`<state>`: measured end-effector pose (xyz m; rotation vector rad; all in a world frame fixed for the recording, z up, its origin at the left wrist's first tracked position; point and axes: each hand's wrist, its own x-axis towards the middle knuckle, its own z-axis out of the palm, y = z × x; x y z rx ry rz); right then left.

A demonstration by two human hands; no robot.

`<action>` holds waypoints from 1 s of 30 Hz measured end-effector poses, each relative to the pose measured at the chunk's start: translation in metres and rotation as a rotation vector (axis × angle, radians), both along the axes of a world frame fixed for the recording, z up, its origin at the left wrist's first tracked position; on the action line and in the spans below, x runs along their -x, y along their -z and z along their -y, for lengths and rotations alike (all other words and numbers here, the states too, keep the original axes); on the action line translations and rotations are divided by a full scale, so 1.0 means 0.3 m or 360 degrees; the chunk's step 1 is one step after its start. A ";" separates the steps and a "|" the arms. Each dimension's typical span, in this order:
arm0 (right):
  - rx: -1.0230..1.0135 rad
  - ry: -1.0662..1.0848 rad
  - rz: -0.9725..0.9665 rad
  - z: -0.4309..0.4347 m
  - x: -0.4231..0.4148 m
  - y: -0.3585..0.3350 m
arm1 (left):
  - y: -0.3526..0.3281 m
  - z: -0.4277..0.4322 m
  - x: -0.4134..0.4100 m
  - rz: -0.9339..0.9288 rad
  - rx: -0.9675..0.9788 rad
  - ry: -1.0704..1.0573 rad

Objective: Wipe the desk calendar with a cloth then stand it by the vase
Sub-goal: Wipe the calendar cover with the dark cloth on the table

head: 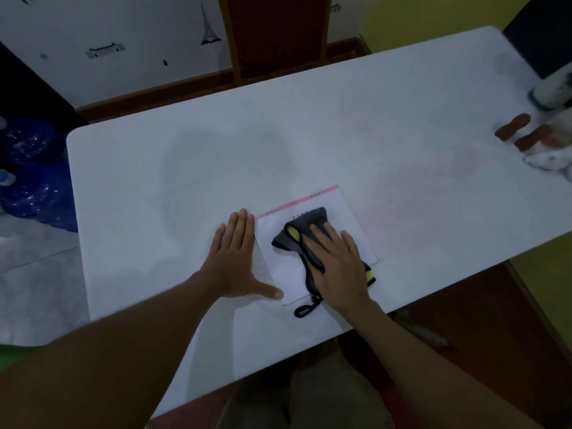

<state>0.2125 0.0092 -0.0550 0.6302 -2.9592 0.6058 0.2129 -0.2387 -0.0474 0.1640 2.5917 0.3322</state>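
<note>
Table [340,125]: white, smooth, matte, rounded corners; its near-left and right ends run out of the picture, and faint grey smudges mark the bare top.
Chair [274,32]: dark red back in a yellowish wooden frame, behind the far table edge; the top is cut off and the seat is hidden by the table.
Water bottles [31,171]: blue, glossy, rounded, on the floor at the left; partly out of the picture.
Desk calendar [284,274]: lying flat on the table near its front edge, between the two hands; white rectangular page with a pink strip along the far edge; small dark print near the top is too blurred to read; much of the page is covered by the cloth and right hand.
Vase [554,91]: at the far right table edge, well apart from the calendar; pale, blurred and cut off, so its shape cannot be told.
Cloth [306,226]: dark grey, soft, crumpled, yellow trim, a dark loop trailing off the calendar's near edge.
Left hand [236,261]: flat, fingers spread, palm on the table, thumb touching the calendar's left corner; holds nothing.
Right hand [337,267]: flat, palm down, pressing the cloth onto the calendar, fingers extended, not curled around it.
</note>
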 end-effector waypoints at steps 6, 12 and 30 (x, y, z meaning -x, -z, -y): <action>0.0068 0.0135 0.0032 -0.005 -0.004 -0.010 | -0.004 0.002 0.004 0.0020 -0.0029 0.0002; 0.0385 0.0177 0.0151 -0.026 0.006 -0.056 | -0.020 0.009 -0.001 -0.0002 -0.0150 -0.0029; 0.0471 0.0203 0.0922 -0.084 0.196 -0.159 | -0.170 -0.280 0.172 0.0048 -0.0532 -0.0072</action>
